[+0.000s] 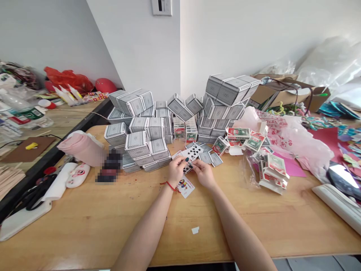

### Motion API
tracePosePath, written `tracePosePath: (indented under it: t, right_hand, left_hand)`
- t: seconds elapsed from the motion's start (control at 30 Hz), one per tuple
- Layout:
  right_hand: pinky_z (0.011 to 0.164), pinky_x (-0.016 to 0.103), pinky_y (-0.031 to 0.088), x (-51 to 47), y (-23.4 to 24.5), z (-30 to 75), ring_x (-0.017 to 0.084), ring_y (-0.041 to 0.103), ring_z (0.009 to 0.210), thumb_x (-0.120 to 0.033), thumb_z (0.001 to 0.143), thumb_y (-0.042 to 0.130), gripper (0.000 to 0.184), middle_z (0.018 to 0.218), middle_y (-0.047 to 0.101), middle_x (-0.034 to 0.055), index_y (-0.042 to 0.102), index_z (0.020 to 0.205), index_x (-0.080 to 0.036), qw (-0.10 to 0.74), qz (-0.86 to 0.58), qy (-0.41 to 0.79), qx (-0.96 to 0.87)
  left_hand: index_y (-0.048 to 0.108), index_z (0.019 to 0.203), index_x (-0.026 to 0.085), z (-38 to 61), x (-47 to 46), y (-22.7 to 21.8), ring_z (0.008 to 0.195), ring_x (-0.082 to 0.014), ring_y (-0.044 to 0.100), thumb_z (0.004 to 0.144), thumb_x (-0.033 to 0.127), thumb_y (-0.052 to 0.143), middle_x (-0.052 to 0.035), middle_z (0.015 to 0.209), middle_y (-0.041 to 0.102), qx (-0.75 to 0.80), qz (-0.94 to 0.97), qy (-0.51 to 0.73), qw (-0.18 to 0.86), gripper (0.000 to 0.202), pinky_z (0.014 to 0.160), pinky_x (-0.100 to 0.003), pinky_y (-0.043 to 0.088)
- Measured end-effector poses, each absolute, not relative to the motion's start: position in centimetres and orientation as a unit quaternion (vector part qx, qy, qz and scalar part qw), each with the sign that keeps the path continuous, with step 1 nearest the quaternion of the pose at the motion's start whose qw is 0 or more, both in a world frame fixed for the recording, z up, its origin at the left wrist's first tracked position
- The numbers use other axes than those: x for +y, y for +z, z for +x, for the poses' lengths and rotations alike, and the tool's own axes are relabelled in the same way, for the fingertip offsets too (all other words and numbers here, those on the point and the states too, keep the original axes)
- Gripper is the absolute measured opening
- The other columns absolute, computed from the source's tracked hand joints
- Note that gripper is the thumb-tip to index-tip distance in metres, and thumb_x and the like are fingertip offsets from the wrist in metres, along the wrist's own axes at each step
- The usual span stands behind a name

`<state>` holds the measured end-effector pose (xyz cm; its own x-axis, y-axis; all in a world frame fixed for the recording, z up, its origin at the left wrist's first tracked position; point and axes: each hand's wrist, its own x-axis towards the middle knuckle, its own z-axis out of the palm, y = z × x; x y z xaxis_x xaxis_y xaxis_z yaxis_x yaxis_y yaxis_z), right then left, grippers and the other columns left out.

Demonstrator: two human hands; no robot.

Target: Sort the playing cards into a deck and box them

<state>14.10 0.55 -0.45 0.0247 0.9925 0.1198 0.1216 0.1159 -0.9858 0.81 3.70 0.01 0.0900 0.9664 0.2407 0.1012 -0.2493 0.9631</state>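
Observation:
My left hand (176, 170), with a red string bracelet at the wrist, and my right hand (204, 173) meet over loose cards at the table's middle. Both have their fingers pinched on a small playing card (190, 164), mostly hidden by the fingertips. Just beyond them a face-up spade card (194, 151) lies over others. A joker card (186, 188) rests face up on the table, partly under my left wrist. Patterned card backs (206, 157) show to the right. Behind stand stacked blocks folded from grey-backed cards (137, 145), with a taller stack (225, 90) at the right.
Opened red-and-green card boxes (273, 169) and a printed plastic bag (293, 139) lie at the right. A pink roll (81, 146) and a white mouse-shaped object (78, 175) are at the left. A paper scrap (195, 230) sits on the wooden table (113, 226) between my forearms.

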Motion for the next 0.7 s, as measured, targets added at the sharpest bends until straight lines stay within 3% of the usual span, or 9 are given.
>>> tracePosePath:
  t: [0.2, 0.37, 0.7]
  right_hand:
    - [0.064, 0.028, 0.042, 0.4, -0.5, 13.7, 0.016, 0.053, 0.064, -0.028, 0.075, 0.05, 0.014, 0.068, 0.061, 0.0013, 0.058, 0.07, -0.019, 0.49, -0.527, 0.377, -0.583]
    - [0.062, 0.027, 0.041, 0.1, -0.4, 13.5, 0.015, 0.051, 0.061, -0.026, 0.074, 0.051, 0.011, 0.064, 0.058, 0.0004, 0.056, 0.067, -0.019, 0.496, -0.536, 0.375, -0.571]
    - [0.042, 0.024, 0.042, -0.6, 0.3, 12.1, 0.012, 0.046, 0.047, -0.044, 0.076, 0.052, 0.024, 0.057, 0.046, -0.004, 0.047, 0.073, -0.021, 0.529, -0.491, 0.512, -0.466]
  left_hand:
    - [0.057, 0.064, 0.016, 0.9, 3.7, -0.2, 0.064, -0.0135, 0.049, 0.077, 0.036, 0.053, -0.0001, 0.063, 0.055, 0.458, 0.601, 0.509, 0.412, 0.025, 0.062, -0.026, 0.038]
    - [0.049, 0.06, 0.017, 1.2, 3.6, 0.0, 0.073, -0.0158, 0.049, 0.079, 0.031, 0.05, -0.002, 0.067, 0.053, 0.466, 0.651, 0.517, 0.301, 0.023, 0.07, -0.029, 0.038]
    - [0.041, 0.057, 0.018, 1.1, 3.2, 0.7, 0.067, -0.0144, 0.044, 0.081, 0.026, 0.047, -0.0003, 0.063, 0.046, 0.442, 0.703, 0.499, 0.248, 0.025, 0.065, -0.028, 0.034]
